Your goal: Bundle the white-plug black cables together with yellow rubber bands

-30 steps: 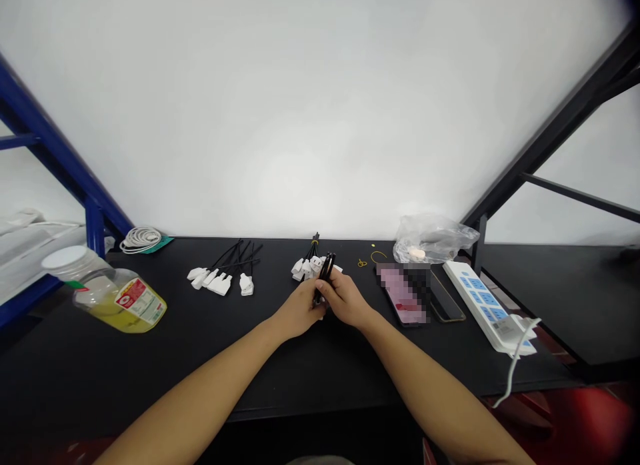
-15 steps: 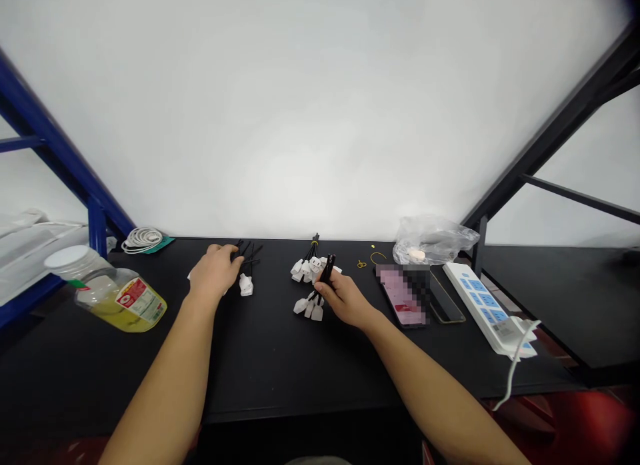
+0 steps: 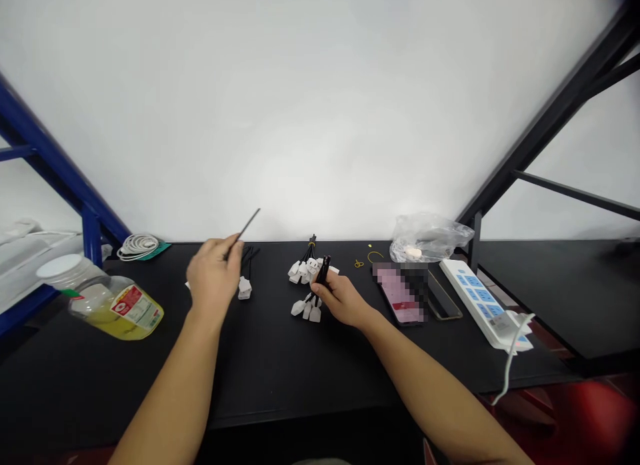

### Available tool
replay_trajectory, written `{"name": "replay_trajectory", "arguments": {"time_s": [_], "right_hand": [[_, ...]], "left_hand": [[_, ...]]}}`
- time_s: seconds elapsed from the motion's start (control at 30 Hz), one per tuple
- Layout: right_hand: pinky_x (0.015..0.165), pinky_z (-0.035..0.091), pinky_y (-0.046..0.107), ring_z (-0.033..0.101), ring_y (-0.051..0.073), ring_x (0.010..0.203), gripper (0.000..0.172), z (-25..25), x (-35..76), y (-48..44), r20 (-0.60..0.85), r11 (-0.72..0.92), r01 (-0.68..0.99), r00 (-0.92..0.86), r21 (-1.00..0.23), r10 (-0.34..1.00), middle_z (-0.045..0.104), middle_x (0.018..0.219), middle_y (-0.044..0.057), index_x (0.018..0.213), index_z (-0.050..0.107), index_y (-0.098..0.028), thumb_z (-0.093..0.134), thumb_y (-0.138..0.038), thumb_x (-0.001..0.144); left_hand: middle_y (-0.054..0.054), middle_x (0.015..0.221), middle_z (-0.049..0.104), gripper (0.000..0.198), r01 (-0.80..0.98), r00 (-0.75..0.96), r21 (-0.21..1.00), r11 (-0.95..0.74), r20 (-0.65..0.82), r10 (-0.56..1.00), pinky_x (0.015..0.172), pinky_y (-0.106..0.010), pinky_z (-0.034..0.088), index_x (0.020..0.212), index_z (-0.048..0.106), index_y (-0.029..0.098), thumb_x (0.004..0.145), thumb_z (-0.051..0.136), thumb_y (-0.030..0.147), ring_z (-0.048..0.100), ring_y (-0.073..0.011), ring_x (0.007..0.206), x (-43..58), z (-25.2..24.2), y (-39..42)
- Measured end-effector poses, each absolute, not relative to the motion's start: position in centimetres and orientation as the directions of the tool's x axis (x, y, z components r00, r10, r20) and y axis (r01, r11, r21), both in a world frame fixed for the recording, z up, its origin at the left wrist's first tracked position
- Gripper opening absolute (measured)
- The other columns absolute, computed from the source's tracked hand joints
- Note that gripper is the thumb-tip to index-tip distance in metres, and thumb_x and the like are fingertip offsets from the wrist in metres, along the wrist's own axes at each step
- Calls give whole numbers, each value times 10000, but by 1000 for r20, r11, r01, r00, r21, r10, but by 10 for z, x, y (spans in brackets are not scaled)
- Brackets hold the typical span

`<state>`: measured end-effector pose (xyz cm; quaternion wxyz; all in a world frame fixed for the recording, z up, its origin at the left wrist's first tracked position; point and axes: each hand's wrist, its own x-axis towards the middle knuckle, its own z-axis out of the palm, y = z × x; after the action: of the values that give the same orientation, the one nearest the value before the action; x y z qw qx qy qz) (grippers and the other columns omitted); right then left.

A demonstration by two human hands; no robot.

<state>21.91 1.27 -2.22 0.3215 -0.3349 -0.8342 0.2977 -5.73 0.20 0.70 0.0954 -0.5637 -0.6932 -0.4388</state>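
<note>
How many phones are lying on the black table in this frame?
2. The lit phone lies just right of the right hand. The dark phone lies beside it, toward the power strip. Nothing seems to hide another.

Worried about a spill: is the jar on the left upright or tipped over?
Tipped: the jar lies on its side on the black table, with its white lid on and facing left.

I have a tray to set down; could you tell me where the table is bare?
Bare: the table between the left forearm and right forearm, and in front of the phone and power strip. Crowded: the back, from the plugs to the bag.
</note>
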Motion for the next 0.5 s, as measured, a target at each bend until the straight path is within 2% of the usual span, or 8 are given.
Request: {"name": "replay_trajectory", "arguments": {"time_s": [0.07,0.13,0.23,0.33,0.5], "right_hand": [[686,397,264,543,147,727,198,-24,219,13,340,599,372,-564,-710,753,581,815,1,931,541,-200,452,-357,1015],[682,398,264,546,148,725,201,-26,219,13,348,601,374,-555,-706,755,593,818,3,949,550,-198,454,-361,1016],[716,419,273,571,160,773,198,-27,219,14,368,615,363,-555,-700,746,625,881,22,1022,570,-195,454,-356,1018],[760,438,285,602,174,834,204,-28,219,14,376,621,354,-556,-700,741,654,955,40,1097,577,-198,456,-343,1018],[739,442,283,608,174,811,207,-29,218,14,375,613,386,-534,-689,758,655,921,37,1079,592,-202,459,-349,1017]], "left_hand": [[-56,997,724,360,768,-234,588,-252,625,744,821,-285,516,1128,744,206,957,521,430,680,-192,884,-31,4,-4],[-46,1005,733,327,688,-74,624,-372,569,819,809,-265,520,1115,748,213,956,542,410,684,-176,879,-6,-4,-8],[-32,965,743,285,678,119,606,-417,469,875,796,-264,521,1145,737,245,956,556,359,689,-175,865,17,-15,-11],[-38,1053,743,290,657,229,592,-467,434,871,852,-266,519,1182,714,246,976,528,326,691,-179,951,21,-20,-11],[-52,1073,742,329,714,282,497,-494,441,852,875,-295,519,1215,691,234,1007,457,335,685,-201,1002,12,-21,-8]]}}
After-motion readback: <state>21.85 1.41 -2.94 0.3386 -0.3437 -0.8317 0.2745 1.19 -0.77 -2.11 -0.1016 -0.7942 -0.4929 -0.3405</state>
